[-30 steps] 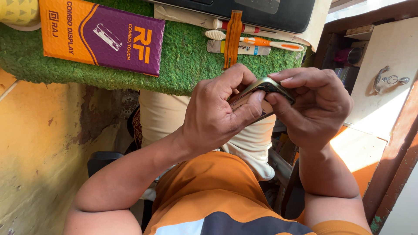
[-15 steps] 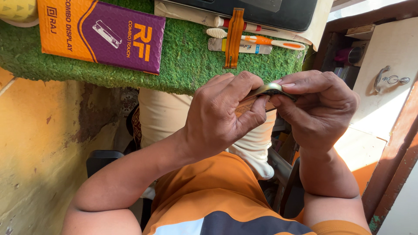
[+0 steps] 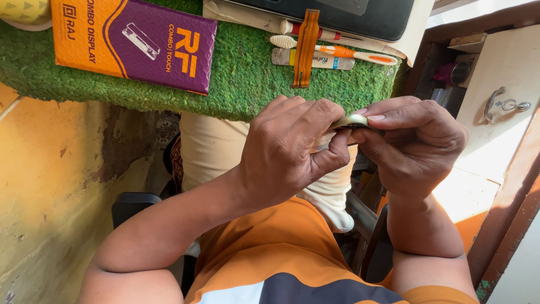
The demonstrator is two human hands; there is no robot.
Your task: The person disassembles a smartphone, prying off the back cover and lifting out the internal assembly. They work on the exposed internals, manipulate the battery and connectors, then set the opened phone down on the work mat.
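Note:
My left hand and my right hand meet in front of my chest, just below the table edge. Both pinch a small, thin, gold-coloured flat object, seen edge-on. Most of it is hidden by my fingers, so I cannot tell what kind of thing it is. The left thumb presses up under it, and the right thumb and forefinger grip its right end.
A green turf mat covers the table ahead. On it lie an orange and purple box, a toothbrush, an orange flex strip and a dark flat device. A cabinet door with a handle stands at right, a yellow wall at left.
Both hands stayed together and sank slightly. The fingers have closed further over the thin object, so less of it shows.

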